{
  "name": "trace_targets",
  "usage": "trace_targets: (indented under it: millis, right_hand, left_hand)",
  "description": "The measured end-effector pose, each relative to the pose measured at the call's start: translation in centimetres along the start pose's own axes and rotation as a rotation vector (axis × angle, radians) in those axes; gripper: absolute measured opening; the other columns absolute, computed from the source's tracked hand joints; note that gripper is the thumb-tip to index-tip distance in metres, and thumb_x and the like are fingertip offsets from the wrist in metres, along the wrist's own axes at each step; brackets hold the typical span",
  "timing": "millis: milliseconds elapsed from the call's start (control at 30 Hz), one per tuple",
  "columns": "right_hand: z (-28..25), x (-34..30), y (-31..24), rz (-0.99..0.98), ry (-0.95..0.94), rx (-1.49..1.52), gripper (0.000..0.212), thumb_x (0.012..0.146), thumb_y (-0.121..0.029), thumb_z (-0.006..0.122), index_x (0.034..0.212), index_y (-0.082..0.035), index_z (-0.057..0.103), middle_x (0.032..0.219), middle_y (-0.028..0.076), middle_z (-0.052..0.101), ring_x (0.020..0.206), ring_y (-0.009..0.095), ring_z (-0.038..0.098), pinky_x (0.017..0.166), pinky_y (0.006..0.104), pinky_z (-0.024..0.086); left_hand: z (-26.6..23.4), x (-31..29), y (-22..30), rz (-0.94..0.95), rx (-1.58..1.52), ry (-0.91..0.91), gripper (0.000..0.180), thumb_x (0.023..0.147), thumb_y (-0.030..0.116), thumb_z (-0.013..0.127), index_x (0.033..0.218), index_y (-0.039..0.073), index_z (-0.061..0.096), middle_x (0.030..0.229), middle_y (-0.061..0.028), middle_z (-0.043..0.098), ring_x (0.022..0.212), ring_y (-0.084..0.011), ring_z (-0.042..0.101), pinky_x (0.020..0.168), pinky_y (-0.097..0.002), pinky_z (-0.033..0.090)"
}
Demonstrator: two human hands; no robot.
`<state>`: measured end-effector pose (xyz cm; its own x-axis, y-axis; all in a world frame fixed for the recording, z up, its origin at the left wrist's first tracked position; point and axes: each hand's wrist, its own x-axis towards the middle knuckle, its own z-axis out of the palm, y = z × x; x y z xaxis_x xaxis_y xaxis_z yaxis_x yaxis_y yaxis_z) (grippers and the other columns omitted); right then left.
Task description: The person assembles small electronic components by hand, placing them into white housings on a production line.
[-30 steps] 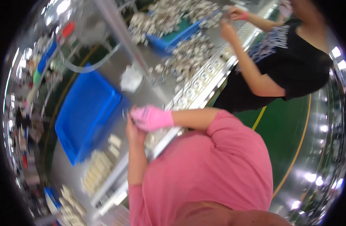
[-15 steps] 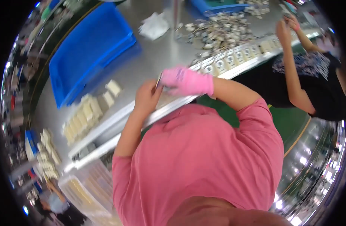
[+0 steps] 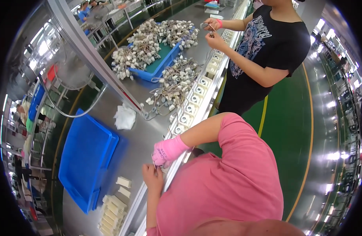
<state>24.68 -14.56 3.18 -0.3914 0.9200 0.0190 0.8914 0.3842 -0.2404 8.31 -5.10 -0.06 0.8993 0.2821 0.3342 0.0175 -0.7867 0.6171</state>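
Bright light glared off the grey floor (image 3: 323,129); straight lines bowed toward the black rim, where details seemed soft.

The thin piece (image 3: 154,164) between the hands (image 3: 165,152) — mostly hidden — is too small to identify.

A metal bench (image 3: 139,135) bears a blue bin (image 3: 84,165), crumpled white plastic (image 3: 125,117), cream blocks (image 3: 112,215) and wired parts (image 3: 177,80).

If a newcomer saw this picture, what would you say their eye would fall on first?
Probably the right hand in a bright pink glove, beside the bare left hand near the edge of the grey metal table. To the left lies a large blue plastic tray; farther up, small whitish parts with wires are heaped in and around another blue plastic tray.
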Motion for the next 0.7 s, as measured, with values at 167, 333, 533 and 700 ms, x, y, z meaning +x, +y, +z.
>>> trace_targets:
  millis: [167,333,533,700]
  right_hand:
    - [1.3,-0.3,0.0,-0.057,0.106,-0.038,0.027,0.073,-0.033,0.057,0.082,-0.009,0.055,0.081,0.007,0.054,0.077,0.024,0.056,0.064,0.0372,0.042]
    - [2.8,-1.8,-2.3,-0.003,0.340,-0.076,0.021,0.070,-0.031,0.057,0.078,-0.012,0.057,0.086,0.006,0.052,0.086,0.022,0.052,0.072,0.0363,0.039]
    - [3.5,-0.9,-3.9,0.257,0.433,-0.063,0.019,0.070,-0.030,0.056,0.073,-0.012,0.056,0.081,0.005,0.051,0.080,0.021,0.050,0.068,0.0347,0.035]
    - [3.9,-0.6,-4.6,0.380,0.555,-0.157,0.016,0.068,-0.029,0.056,0.071,-0.013,0.057,0.075,0.004,0.052,0.076,0.021,0.051,0.066,0.0338,0.035]
  left_hand:
    - [0.2,-0.3,-0.1,-0.068,0.006,-0.043,0.011,0.071,0.006,0.056,0.073,0.000,0.048,0.079,-0.0142,0.045,0.075,-0.0322,0.046,0.064,-0.0390,0.037]
    - [0.4,-0.8,1.2,-0.054,0.110,-0.047,0.011,0.069,0.005,0.055,0.076,0.000,0.048,0.080,-0.0155,0.045,0.077,-0.0335,0.045,0.066,-0.0406,0.035]
    - [1.8,-0.8,1.4,-0.106,0.228,0.077,0.016,0.069,0.005,0.051,0.085,0.001,0.047,0.083,-0.0171,0.046,0.081,-0.0355,0.043,0.071,-0.0436,0.033]
    - [1.5,-1.0,1.1,-0.123,0.196,0.081,0.014,0.070,0.005,0.050,0.083,0.001,0.047,0.084,-0.0173,0.046,0.083,-0.0361,0.043,0.071,-0.0441,0.032]
